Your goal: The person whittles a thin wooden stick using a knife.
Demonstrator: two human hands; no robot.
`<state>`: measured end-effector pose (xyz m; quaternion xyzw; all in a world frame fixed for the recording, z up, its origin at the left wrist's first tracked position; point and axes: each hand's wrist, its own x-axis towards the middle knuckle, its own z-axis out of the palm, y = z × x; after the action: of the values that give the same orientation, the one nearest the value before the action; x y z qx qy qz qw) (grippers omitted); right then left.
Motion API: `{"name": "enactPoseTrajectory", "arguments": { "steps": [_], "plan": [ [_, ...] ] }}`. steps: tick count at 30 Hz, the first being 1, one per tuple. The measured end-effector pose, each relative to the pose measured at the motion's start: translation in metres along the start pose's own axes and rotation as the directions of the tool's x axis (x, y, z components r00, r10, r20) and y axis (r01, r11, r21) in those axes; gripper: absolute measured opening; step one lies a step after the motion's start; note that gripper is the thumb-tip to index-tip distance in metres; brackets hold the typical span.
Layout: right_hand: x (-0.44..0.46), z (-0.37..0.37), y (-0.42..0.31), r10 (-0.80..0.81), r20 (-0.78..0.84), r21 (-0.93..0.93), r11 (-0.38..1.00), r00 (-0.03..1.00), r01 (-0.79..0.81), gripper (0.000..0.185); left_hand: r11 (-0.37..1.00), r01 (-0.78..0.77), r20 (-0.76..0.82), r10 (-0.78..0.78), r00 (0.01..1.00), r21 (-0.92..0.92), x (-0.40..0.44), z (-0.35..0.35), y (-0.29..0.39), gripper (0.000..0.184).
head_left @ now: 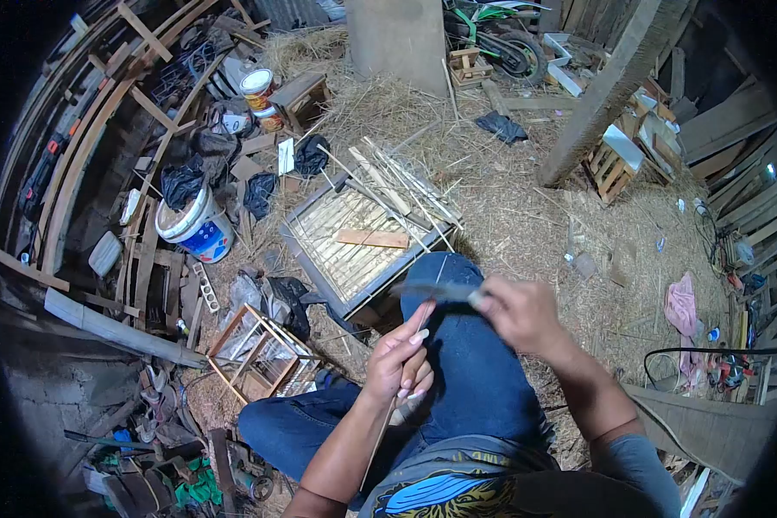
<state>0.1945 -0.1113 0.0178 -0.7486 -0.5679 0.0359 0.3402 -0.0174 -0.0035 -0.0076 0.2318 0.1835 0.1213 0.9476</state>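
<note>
My left hand (397, 364) is closed around a long thin strip (377, 445), probably bamboo or wood, which runs from my lap up past my fingertips. Above my raised knee, my right hand (520, 315) grips a knife (436, 291), its blade smeared by motion. That blade lies across the strip, close to my left thumb and forefinger. Just beyond my knee stands a low slatted table (319, 259) with a dark frame. On it rest a short flat piece of wood (373, 238) and several thin strips (406, 194).
A small wooden frame cage (263, 354) stands left of my leg. Farther left is a white bucket (200, 226) with a black bag in it. A wooden post (609, 91) rises at the right. Straw and shavings cover the floor (527, 224). A motorbike (509, 52) is at the back.
</note>
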Motion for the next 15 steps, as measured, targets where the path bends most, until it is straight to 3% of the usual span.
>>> {"name": "enactPoseTrajectory", "arguments": {
  "steps": [4,10,12,15],
  "plan": [
    [-0.004,0.009,-0.015,-0.091,0.067,0.021,0.996,0.994,0.09,0.028,0.997,0.066,0.023,-0.065,0.998,-0.047,0.002,0.008,0.002,0.053],
    [0.001,0.007,0.001,-0.066,0.097,-0.022,0.997,0.993,0.068,0.028,0.993,0.039,0.023,-0.042,0.999,0.11,0.005,0.007,0.002,0.054],
    [0.004,0.001,0.012,0.189,0.065,-0.091,0.979,0.98,-0.183,0.029,0.991,0.009,0.019,-0.012,1.0,0.133,-0.001,0.007,0.0,0.053],
    [0.002,-0.011,0.003,0.092,0.012,-0.009,0.996,0.996,-0.092,0.03,0.994,0.005,0.02,-0.008,1.0,0.106,-0.001,0.003,-0.006,0.052]
  ]
}}
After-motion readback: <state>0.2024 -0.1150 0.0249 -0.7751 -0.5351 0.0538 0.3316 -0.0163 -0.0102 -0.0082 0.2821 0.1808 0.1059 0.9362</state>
